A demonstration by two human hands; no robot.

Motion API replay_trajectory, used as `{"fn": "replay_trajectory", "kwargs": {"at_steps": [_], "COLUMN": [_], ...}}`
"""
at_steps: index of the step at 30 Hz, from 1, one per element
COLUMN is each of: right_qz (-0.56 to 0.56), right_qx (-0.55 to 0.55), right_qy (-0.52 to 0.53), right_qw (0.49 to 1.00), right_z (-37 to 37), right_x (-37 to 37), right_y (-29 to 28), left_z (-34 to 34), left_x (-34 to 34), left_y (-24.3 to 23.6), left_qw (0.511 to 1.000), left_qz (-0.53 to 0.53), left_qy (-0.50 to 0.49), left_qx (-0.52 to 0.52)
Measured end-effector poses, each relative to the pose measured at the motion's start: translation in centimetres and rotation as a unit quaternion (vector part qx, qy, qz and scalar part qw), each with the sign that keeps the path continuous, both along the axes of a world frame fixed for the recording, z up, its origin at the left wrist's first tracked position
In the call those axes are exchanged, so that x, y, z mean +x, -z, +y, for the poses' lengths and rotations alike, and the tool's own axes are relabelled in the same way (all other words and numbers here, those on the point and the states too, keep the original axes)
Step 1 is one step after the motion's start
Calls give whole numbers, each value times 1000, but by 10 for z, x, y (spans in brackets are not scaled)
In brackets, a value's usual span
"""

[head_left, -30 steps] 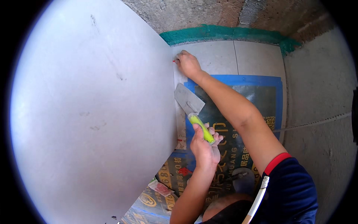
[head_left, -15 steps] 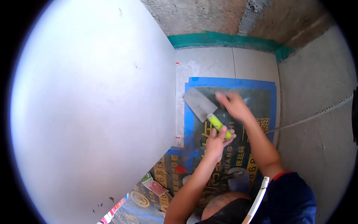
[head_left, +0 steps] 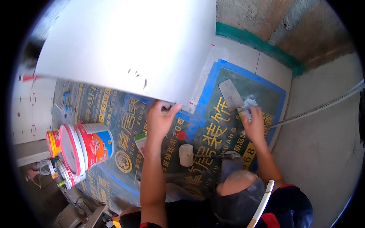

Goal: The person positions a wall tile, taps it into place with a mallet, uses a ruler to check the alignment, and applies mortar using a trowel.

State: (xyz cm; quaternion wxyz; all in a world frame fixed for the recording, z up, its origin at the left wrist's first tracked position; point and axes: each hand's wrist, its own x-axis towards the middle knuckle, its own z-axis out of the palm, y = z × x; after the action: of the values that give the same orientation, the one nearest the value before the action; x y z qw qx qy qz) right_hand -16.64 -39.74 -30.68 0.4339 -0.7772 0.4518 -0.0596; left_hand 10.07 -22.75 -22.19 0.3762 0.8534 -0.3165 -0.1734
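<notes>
1. Head view: left hand (head_left: 159,121) clamped on lower edge of large pale grey square tile (head_left: 125,45), tile tilted up over printed blue floor sheet (head_left: 114,125).
2. Right hand (head_left: 254,127) gripping handle of flat steel trowel (head_left: 230,94), blade resting on sheet.
3. White-headed rubber mallet (head_left: 201,155) lies btwn forearms; red-and-white plastic bucket (head_left: 87,146) well left.

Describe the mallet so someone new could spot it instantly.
Start at the dark printed floor sheet with the blue border. The mallet lies on it between the person's forearms, below the big pale tile. Its white head and dark handle set it apart from the flat grey trowel.
</notes>
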Motion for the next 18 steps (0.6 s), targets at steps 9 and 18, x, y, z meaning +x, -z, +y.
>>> {"fn": "replay_trajectory", "kwargs": {"at_steps": [9,18], "right_qz": [69,-150], "right_qx": [-11,479], "right_qy": [-464,-61], "right_qw": [883,863], "right_z": [148,100], "right_x": [12,4], "right_y": [67,49], "left_z": [-12,-8], "left_x": [-6,0], "left_y": [-16,-7], "left_qw": [966,958], "left_qz": [-245,-265], "left_qy": [25,46], "left_qx": [-73,-96]}}
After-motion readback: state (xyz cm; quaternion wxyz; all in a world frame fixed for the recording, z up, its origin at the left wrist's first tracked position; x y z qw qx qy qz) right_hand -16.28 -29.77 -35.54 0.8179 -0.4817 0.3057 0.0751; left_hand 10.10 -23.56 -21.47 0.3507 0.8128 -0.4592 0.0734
